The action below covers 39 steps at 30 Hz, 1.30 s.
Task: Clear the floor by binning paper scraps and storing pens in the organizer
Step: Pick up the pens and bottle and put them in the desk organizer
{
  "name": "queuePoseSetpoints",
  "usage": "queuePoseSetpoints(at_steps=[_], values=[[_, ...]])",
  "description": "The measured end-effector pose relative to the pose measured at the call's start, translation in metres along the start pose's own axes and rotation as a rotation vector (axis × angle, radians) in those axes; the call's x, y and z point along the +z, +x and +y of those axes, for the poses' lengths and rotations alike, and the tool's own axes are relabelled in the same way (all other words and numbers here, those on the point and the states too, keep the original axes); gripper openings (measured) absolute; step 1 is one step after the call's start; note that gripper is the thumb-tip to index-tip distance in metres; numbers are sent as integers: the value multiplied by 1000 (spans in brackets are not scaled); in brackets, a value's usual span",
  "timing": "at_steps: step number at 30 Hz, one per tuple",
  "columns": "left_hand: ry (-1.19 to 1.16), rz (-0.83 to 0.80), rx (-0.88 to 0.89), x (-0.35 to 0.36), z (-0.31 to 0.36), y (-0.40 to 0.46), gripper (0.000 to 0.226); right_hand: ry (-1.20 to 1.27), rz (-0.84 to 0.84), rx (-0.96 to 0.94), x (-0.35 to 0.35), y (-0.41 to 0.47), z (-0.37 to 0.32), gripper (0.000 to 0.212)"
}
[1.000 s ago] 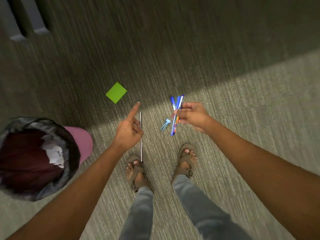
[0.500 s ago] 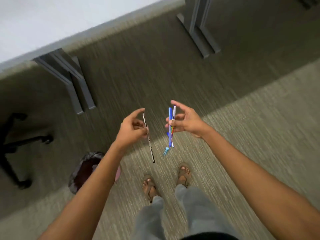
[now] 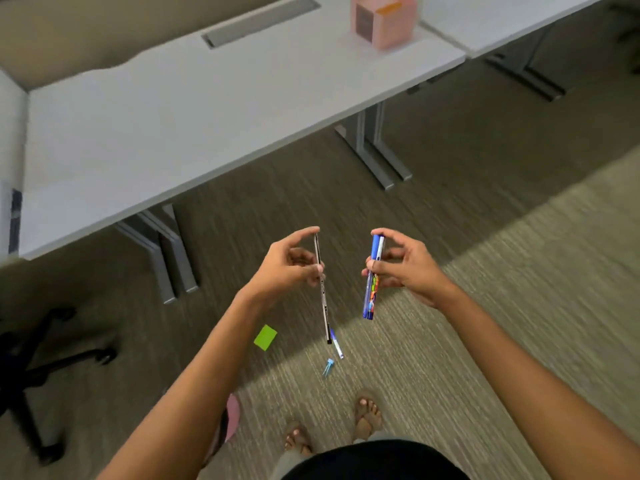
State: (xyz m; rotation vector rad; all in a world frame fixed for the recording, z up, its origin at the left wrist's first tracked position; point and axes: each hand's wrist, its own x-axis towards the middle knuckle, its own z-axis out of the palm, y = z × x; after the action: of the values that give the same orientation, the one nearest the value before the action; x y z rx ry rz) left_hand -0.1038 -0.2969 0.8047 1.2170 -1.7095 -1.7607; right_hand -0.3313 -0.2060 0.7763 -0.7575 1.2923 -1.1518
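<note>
My left hand (image 3: 289,268) pinches a thin black pen (image 3: 322,299) that hangs almost upright over the carpet. My right hand (image 3: 401,263) holds a small bundle of blue pens (image 3: 372,282), also upright. On the carpet below lie a blue-and-white pen (image 3: 336,344), a light blue pen cap (image 3: 328,367) and a green paper scrap (image 3: 265,337). A pink organizer (image 3: 382,19) stands on the white desk (image 3: 173,109) at the far top. The pink bin's rim (image 3: 232,417) shows behind my left forearm.
Grey desk legs (image 3: 374,150) and a second pair of desk legs (image 3: 166,251) stand on the carpet ahead. A black office chair base (image 3: 38,368) sits at the left. My sandalled feet (image 3: 332,431) are at the bottom.
The view has tilted up from the floor to the desk and organizer. Both hands have risen and spread apart with their pens. A blue-and-white pen and the cap now lie on the carpet.
</note>
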Motion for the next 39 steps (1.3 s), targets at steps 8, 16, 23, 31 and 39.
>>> queuePoseSetpoints(at_steps=[8, 16, 23, 31, 39], values=[[-88, -69, 13, 36, 53, 58, 72, -55, 16, -82, -69, 24, -60, 57], [-92, -132, 31, 48, 86, 134, 71, -35, 51, -106, -130, 82, -105, 57], [-77, -154, 44, 45, 109, 248, 70, -27, 73, -113, -184, 171, -140, 57], [-57, -107, 88, 48, 184, 395, 69, -61, 104, -78, -251, 284, -219, 61], [-8, 18, 120, 33, 247, 500, 69, -64, 78, -109, -298, 393, -294, 55]])
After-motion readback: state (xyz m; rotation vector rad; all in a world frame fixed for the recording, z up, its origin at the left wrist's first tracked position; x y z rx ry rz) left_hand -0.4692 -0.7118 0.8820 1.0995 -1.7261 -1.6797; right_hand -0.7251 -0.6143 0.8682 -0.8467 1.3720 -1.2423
